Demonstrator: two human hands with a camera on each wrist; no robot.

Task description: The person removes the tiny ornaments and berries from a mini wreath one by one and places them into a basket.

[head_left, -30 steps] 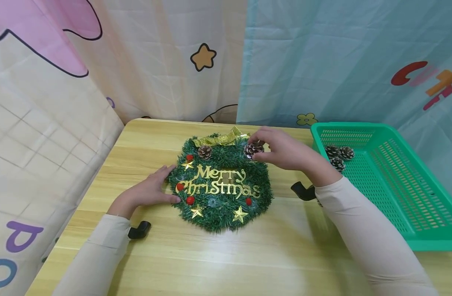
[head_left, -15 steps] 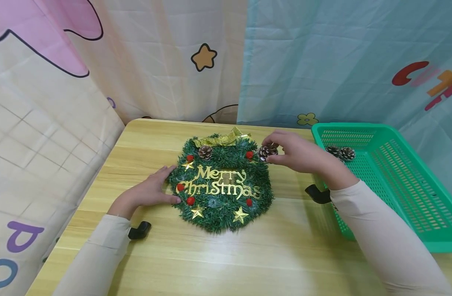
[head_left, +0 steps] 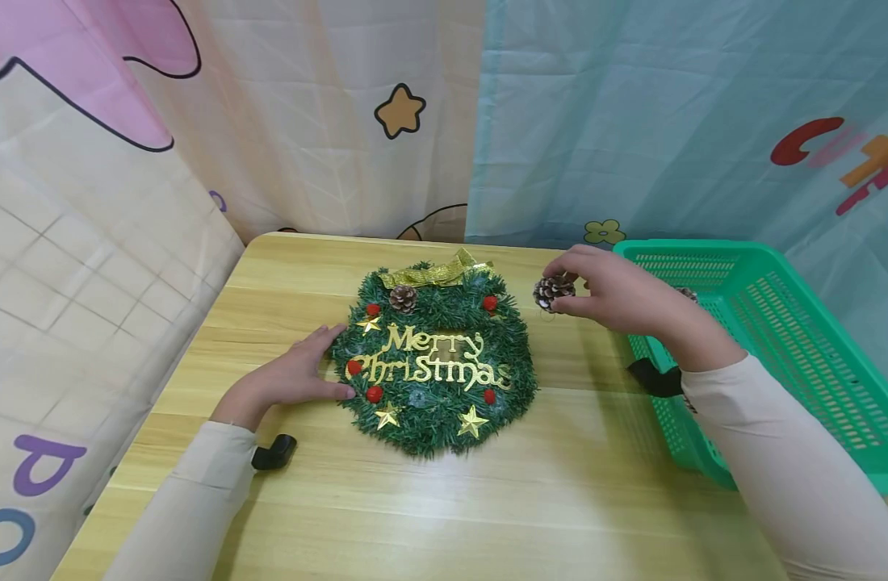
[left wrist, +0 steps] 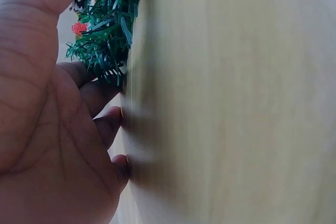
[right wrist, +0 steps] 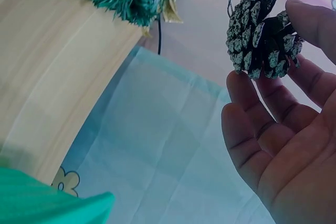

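Observation:
A green wreath (head_left: 444, 436) with gold "Merry Christmas" lettering, gold stars, red berries and a gold bow lies on the table. One pine cone (head_left: 404, 299) sits on its upper left part. My left hand (head_left: 295, 373) rests at the wreath's left edge, fingers spread, thumb touching the greenery; in the left wrist view its fingertips meet the tabletop. To the right of the wreath, my right hand (head_left: 618, 292) pinches a frosted pine cone (right wrist: 254, 35) between thumb and fingers, above the table. A thin hanging loop shows on this cone in the right wrist view.
A green plastic basket (head_left: 767, 257) stands at the table's right side. Part of a pine cone (head_left: 686, 294) shows inside it, behind my right wrist. Printed curtains hang behind the wooden table (head_left: 429, 516).
My right hand has moved right, carrying the pine cone away from the wreath's upper right toward the basket. A red berry there is now uncovered. My left hand has stayed put.

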